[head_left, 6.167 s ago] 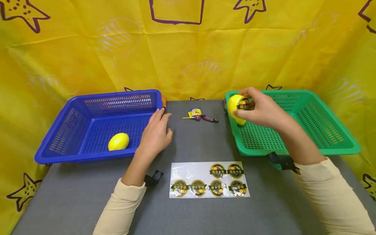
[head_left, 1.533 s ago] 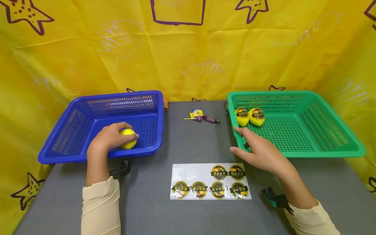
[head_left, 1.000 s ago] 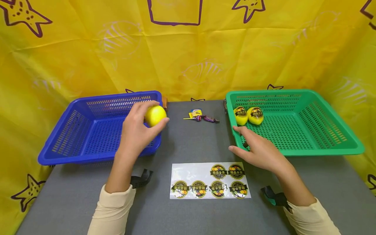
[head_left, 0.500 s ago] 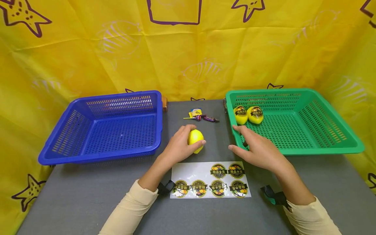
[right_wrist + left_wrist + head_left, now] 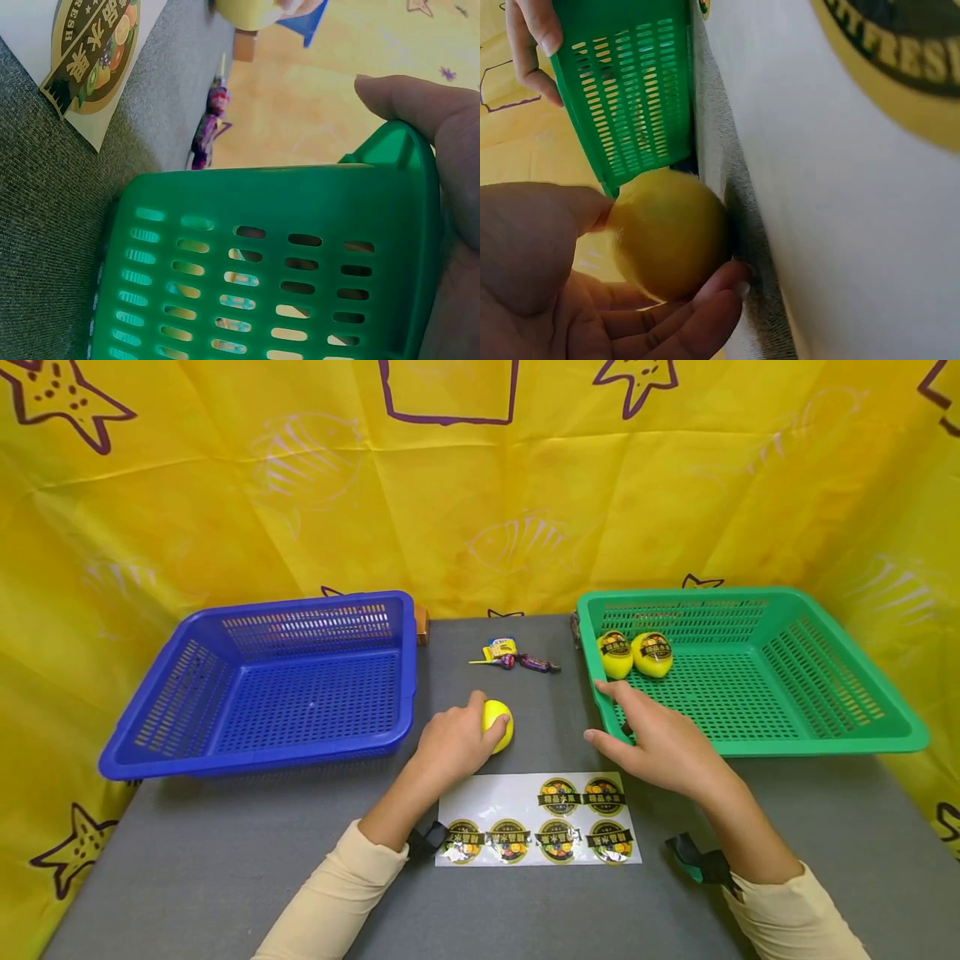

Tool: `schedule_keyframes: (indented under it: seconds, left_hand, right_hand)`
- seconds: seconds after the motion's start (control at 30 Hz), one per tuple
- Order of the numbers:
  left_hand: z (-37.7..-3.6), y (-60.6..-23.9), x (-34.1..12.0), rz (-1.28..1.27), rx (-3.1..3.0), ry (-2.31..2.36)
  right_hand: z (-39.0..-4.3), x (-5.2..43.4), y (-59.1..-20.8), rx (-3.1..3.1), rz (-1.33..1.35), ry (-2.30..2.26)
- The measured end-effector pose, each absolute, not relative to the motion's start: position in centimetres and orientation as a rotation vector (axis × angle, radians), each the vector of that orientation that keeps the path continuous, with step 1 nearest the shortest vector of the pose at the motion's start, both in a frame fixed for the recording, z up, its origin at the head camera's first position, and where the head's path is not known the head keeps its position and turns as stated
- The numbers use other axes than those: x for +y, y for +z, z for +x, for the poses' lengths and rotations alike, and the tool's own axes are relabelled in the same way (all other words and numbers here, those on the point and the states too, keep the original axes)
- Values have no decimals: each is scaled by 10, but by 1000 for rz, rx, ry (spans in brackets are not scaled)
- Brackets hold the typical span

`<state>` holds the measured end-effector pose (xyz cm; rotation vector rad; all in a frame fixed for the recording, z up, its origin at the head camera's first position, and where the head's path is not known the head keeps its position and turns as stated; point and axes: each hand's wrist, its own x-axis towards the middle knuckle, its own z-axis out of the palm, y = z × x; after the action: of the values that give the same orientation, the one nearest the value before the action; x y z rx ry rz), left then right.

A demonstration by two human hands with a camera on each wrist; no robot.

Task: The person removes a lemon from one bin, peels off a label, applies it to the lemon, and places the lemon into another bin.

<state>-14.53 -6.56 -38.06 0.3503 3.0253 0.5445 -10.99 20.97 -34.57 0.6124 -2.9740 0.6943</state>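
Observation:
My left hand [image 5: 453, 742] grips a plain yellow lemon [image 5: 498, 727] low over the grey table, just behind the sticker sheet [image 5: 487, 793]. In the left wrist view, the thumb and fingers curl about the lemon [image 5: 671, 236], whose visible side bears no label. Over the near left corner of the green basket [image 5: 817, 747] rests my right hand [image 5: 671, 743], its thumb spread away from the fingers. Two lemons with round black-and-gold stickers, a left one [image 5: 617, 665] and a right one [image 5: 652, 666], sit inside that basket's far left corner.
On the left stands a blue basket [image 5: 255, 764] with nothing in it. Wrapped candies [image 5: 500, 650] and a lollipop lie between the baskets. Several round stickers remain on the white sheet. A yellow printed cloth [image 5: 480, 485] hangs behind.
My left hand has lifted the lemon out of the blue basket and carried it right to the table's middle. Earlier, my right hand released a stickered lemon in the green basket; lately it stays still.

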Motion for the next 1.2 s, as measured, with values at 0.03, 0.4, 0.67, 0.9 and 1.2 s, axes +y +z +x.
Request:
schedule_keyframes:
  seconds: [0.03,0.4,0.67,0.9,1.2]
  left_hand:
    - [-146,-382,-65,337,3040,542]
    - [-142,-385,-57,305,3093,470]
    - [-142,-382,-58,302,3075,464]
    - [-142,-381,-60,335,3073,487]
    - [-141,-381,-60,373,3076,481]
  right_hand:
    - [-110,210,-346,-2975,610,690]
    - [-110,210,-346,-2970,599,683]
    - [-110,210,-344,-2968,608,682]
    - [-110,210,-345,-2965,609,687]
    - [-110,210,-346,-2970,619,695]
